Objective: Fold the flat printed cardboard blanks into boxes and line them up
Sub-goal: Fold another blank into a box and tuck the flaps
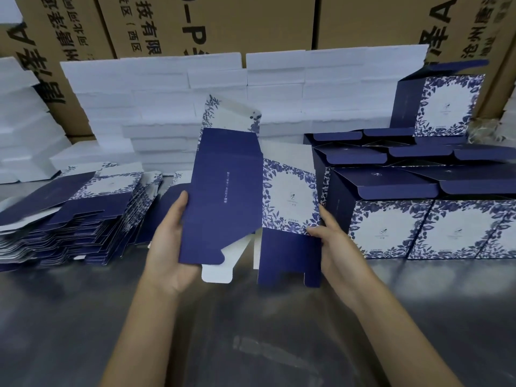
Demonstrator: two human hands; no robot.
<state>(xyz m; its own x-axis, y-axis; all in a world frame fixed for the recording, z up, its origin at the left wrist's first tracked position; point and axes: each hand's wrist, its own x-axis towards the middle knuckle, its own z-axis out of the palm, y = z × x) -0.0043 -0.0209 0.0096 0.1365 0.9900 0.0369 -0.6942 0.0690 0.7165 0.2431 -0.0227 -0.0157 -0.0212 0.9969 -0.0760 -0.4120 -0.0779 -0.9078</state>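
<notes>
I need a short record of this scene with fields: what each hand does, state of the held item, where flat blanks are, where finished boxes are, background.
left hand: grips the navy panel of the blank
right hand: pinches the blank's floral panel edge
blank state: partly opened, above the table, flaps loose
flat blanks: stack at left
boxes: folded, in stacked rows at right
background: white foam slabs, brown cartons
</notes>
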